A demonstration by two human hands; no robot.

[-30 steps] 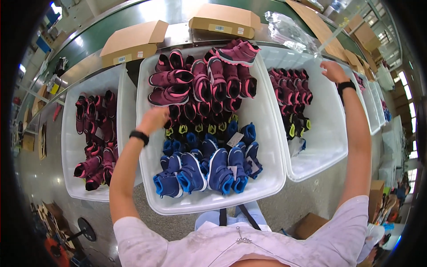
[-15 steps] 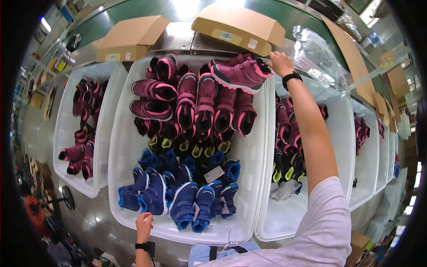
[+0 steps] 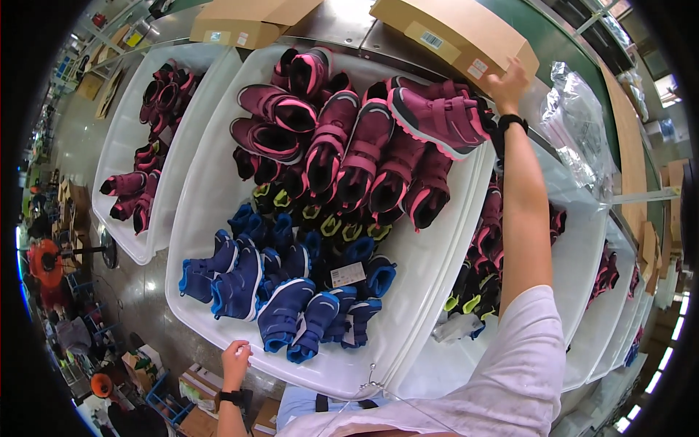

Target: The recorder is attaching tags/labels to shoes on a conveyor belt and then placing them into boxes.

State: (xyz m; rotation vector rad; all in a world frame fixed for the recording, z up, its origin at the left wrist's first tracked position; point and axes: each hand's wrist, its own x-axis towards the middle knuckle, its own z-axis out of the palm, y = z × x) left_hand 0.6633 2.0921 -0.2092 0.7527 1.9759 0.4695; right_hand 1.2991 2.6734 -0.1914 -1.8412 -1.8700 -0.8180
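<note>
My right hand reaches to the far right corner of the big tub, against the front of a cardboard box. Its fingers are partly spread and overlap the box; a firm grip does not show. Just below lies a maroon boot with pink trim, on top of several like it. My left hand hovers by the tub's front rim, empty, with loosely bent fingers. Nearest to it are blue boots at the near end of the white tub. Black boots with lime linings sit mid-tub.
A second cardboard box stands at the far left on the metal ledge. Clear plastic bags lie at the right. More white tubs with boots flank mine, one at the left and several at the right. An orange fan stands at far left.
My view has turned, so the tubs appear tilted. My right hand has moved from beside the cardboard box's corner onto its front. My left hand stays by the tub's front rim.
</note>
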